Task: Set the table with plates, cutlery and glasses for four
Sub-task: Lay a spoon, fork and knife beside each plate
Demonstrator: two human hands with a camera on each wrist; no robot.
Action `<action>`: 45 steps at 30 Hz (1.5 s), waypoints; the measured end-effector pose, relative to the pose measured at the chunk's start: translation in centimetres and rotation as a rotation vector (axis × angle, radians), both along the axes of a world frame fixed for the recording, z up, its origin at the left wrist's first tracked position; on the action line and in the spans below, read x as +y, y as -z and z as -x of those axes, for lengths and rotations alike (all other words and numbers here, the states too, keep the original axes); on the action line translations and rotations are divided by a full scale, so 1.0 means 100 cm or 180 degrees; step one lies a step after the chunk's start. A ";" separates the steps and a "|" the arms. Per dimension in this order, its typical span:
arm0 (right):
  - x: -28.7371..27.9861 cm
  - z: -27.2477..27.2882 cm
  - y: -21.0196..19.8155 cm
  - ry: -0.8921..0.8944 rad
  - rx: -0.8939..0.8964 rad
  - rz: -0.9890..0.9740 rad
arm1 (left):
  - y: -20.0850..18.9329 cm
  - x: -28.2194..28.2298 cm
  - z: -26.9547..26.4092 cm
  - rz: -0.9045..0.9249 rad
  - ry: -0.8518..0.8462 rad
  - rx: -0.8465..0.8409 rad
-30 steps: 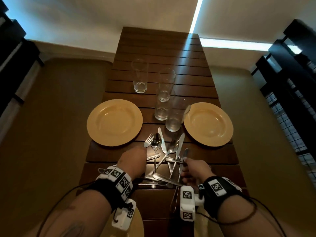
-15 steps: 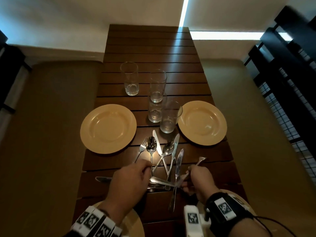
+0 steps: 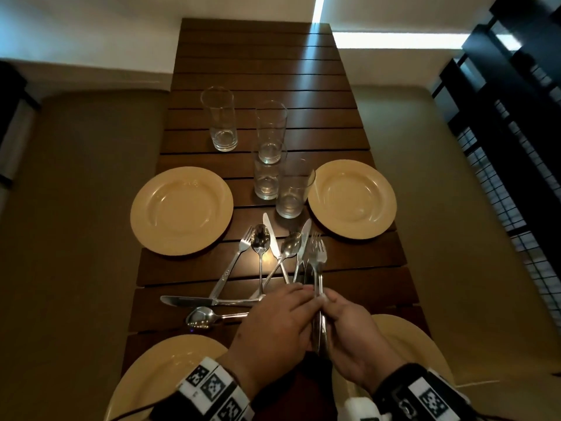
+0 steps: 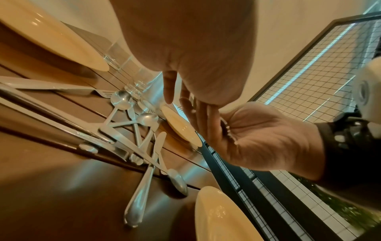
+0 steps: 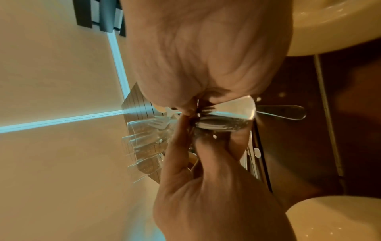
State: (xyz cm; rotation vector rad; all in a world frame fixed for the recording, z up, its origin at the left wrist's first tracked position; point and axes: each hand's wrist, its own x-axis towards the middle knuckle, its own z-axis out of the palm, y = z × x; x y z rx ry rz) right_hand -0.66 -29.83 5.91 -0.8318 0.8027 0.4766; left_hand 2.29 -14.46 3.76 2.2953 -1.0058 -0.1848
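Note:
My right hand point(image 3: 328, 299) grips a small bundle of forks point(image 3: 318, 253) by the handles, tines pointing away, just above the near middle of the wooden table point(image 3: 258, 56). My left hand point(image 3: 300, 294) meets it from the left and pinches the same fork handles point(image 5: 224, 117). More knives, spoons and a fork lie crossed in a loose cutlery pile point(image 3: 273, 262) just beyond my hands. Four yellow plates are out: far left point(image 3: 182, 211), far right point(image 3: 352, 199), near left point(image 3: 158, 369), near right point(image 3: 406, 338). Several clear glasses point(image 3: 270, 132) cluster mid-table.
A knife point(image 3: 194, 300) and a spoon point(image 3: 203, 317) lie crosswise to the left of my hands. A dark metal grille point(image 3: 516, 147) runs along the right. Bare floor flanks the narrow table on both sides; the far slats hold nothing.
My left hand has left the cutlery pile and moved right to join the right hand. The right hand's fork now points straight away, with another beside it.

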 end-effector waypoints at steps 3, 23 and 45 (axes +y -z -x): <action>-0.002 0.007 0.005 0.0111 0.0065 0.0168 | -0.010 -0.009 0.006 -0.0162 0.0047 0.0134; -0.037 0.036 -0.006 -0.0320 -0.0282 0.1257 | 0.073 -0.017 -0.104 -0.1265 -0.2066 0.1519; -0.043 0.031 0.005 0.0218 -0.0191 0.0955 | 0.057 -0.027 -0.088 -0.0838 -0.1877 0.1601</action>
